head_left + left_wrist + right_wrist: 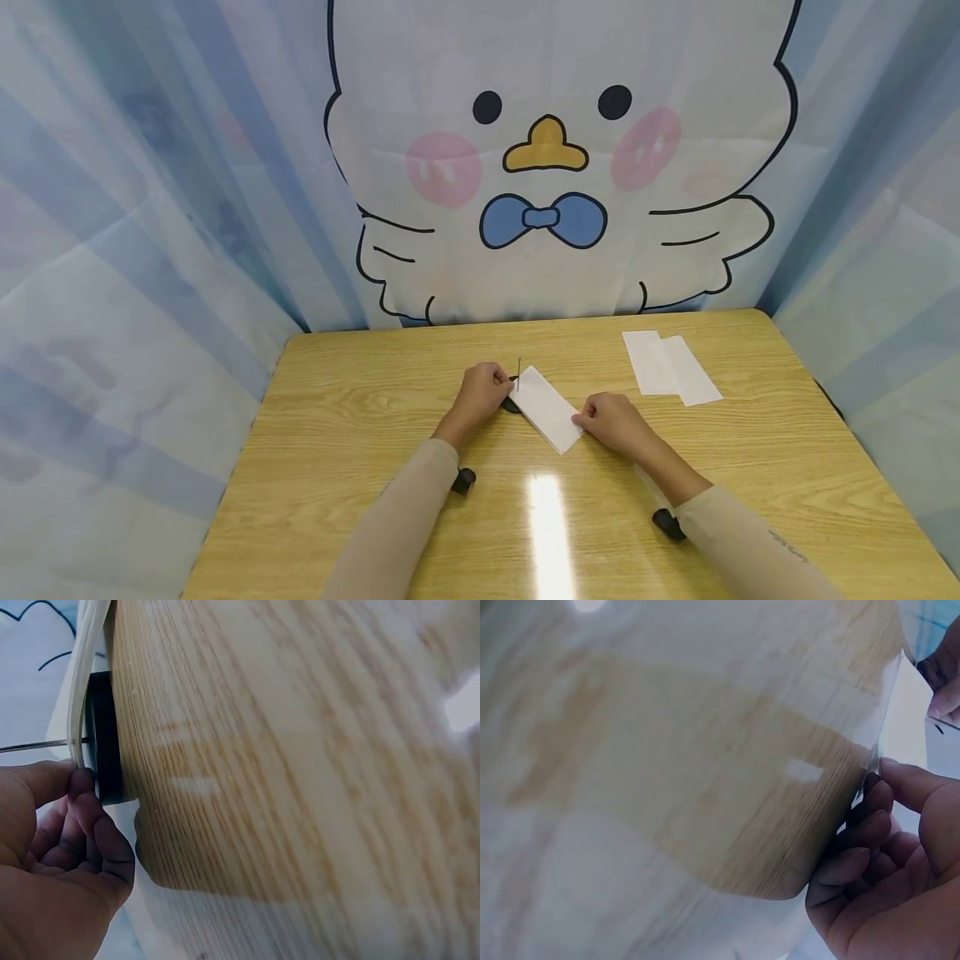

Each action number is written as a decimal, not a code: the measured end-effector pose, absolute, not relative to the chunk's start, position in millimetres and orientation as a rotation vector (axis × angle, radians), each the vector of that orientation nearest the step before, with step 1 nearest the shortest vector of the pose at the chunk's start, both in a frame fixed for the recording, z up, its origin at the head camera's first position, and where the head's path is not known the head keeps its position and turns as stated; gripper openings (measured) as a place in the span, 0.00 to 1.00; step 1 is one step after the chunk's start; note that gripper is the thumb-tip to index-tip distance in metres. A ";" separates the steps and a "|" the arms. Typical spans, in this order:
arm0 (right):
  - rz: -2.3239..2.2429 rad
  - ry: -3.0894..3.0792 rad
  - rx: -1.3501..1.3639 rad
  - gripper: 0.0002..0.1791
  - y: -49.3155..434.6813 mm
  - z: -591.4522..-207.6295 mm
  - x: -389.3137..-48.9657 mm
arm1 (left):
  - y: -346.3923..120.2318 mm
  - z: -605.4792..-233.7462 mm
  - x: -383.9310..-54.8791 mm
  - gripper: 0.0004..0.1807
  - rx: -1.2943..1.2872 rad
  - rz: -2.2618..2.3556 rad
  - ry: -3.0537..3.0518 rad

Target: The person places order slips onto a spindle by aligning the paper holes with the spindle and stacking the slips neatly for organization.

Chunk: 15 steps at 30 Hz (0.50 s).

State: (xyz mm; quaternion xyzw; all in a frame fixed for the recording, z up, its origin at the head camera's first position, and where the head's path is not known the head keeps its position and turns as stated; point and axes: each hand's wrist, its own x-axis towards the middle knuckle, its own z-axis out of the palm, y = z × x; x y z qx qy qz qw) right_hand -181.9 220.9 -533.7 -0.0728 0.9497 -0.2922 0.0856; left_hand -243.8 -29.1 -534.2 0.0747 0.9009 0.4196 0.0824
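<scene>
In the head view, a small stack of white paper slips (547,411) sits on a spike with a thin upright metal pin (519,372) and a black base (512,406). Close beside the pin, my left hand (481,392) pinches one corner of the slips between thumb and fingertips. The opposite end is pinched by my right hand (612,423). Seen from the left wrist, the pin passes through the paper edges (76,705), just above the round black base (105,742). The right wrist view shows thumb and forefinger gripping the paper edge (904,712).
Two white slips (651,364) lie overlapping at the back right of the wooden table (360,500). A printed curtain (540,275) hangs behind the table, with more fabric at both sides. Black wrist devices (463,481) sit under the forearms.
</scene>
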 end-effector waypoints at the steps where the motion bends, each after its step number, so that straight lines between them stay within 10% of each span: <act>1: -0.859 2.839 -0.218 0.18 220.4 -534.3 -181.9 | -29.4 -534.2 -243.4 0.07 0.220 1.257 2.688; 15: -0.887 2.846 -0.189 0.14 230.8 -533.3 -177.8 | -42.6 -534.9 -239.8 0.08 0.233 1.259 2.717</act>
